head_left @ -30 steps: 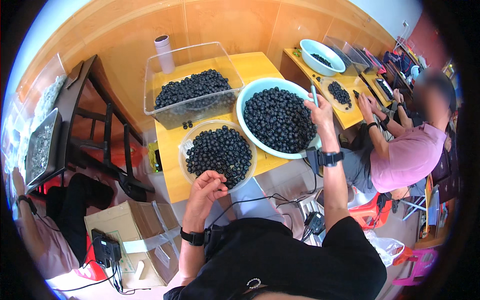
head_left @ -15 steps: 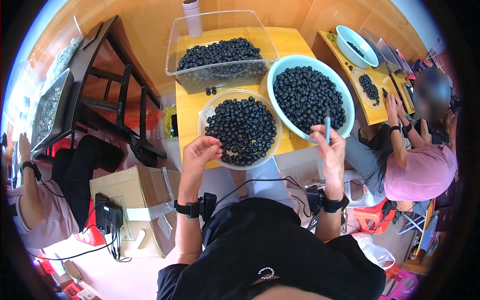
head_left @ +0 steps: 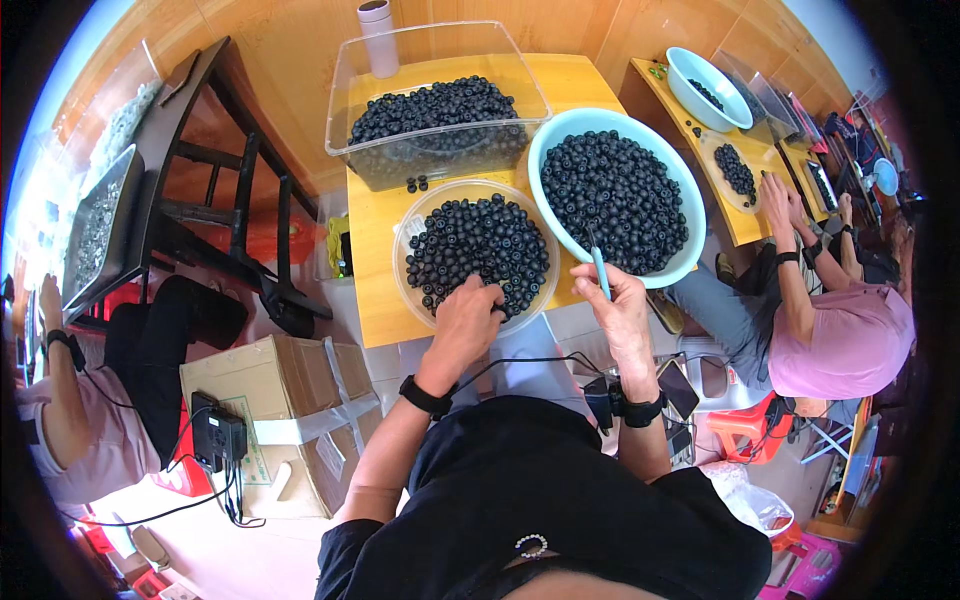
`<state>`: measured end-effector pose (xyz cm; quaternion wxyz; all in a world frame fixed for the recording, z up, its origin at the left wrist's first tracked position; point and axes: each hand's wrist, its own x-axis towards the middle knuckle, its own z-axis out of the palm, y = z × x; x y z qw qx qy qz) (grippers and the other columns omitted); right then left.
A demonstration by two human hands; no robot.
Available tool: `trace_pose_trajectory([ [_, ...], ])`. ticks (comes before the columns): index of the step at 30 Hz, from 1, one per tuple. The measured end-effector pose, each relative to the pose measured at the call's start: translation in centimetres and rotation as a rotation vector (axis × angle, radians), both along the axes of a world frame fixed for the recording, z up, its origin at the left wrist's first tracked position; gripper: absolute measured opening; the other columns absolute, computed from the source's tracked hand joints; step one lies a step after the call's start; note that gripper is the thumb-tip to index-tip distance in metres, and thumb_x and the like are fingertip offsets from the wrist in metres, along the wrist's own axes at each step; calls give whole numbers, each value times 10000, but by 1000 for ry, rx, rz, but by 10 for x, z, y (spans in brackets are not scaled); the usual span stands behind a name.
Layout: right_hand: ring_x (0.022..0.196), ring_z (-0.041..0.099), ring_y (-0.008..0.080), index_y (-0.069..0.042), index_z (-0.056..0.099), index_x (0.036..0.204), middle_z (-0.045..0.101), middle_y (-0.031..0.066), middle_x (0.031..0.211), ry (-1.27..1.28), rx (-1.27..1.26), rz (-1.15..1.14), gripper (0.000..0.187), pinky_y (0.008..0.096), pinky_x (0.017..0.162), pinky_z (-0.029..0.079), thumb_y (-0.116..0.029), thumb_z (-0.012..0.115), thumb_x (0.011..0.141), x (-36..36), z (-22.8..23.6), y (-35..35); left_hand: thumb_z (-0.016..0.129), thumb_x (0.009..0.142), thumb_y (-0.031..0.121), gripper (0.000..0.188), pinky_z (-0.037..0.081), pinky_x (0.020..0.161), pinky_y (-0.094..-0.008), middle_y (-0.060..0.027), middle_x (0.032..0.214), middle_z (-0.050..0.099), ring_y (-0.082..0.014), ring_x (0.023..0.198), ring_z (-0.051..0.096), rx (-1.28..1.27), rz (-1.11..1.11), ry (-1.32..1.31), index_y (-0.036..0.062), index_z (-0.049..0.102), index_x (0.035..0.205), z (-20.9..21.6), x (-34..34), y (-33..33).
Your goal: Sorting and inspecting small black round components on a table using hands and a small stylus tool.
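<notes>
My left hand (head_left: 465,328) is over the near edge of a clear round tray (head_left: 402,268) of black ring-shaped beads (head_left: 470,245). Its fingers are bent together down among the beads; whatever is between the fingertips is hidden. A light-blue pen-shaped tool (head_left: 600,272) with a thin dark tip is held in my right hand (head_left: 620,315), tip pointing up and away. That hand stands at the near rim of a pale blue bowl (head_left: 693,262), heaped with more of the same beads.
Behind the tray stands a clear plastic bin (head_left: 440,160) with black beads, beside a few loose beads (head_left: 417,185) on the yellow table (head_left: 375,300). A pink bottle (head_left: 378,40) is at the back. Cardboard box (head_left: 250,385) lower left; a person (head_left: 840,330) works at right.
My left hand has moved right and down into the tray's near beads. The right hand has shifted left and nearer, and its tool now tilts with the tip over the bowl's near rim.
</notes>
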<state>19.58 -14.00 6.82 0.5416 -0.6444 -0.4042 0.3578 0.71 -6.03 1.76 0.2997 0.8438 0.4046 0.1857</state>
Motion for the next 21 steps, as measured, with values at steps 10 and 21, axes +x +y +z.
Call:
trace_pose_trajectory([
  [10, 716, 579, 76, 17, 657, 956, 634, 16, 779, 46, 6, 31, 141, 213, 673, 457, -53, 613, 842, -1, -14, -6, 649, 799, 87, 145, 532, 639, -301, -115, 820, 626, -210, 676, 621, -503, 133, -481, 33, 632, 932, -7, -10, 23],
  [21, 673, 512, 37, -9, 660, 990, 624, -6, 750, -52, -80, 233, 194, 202, 584, 400, -137, 627, 848, -37, 4, 4, 558, 905, 102, 177, 567, 690, -220, -114, 945, 638, -113, 752, 647, -1412, -61, -1320, 3, 583, 1049, 4, -29, 12],
])
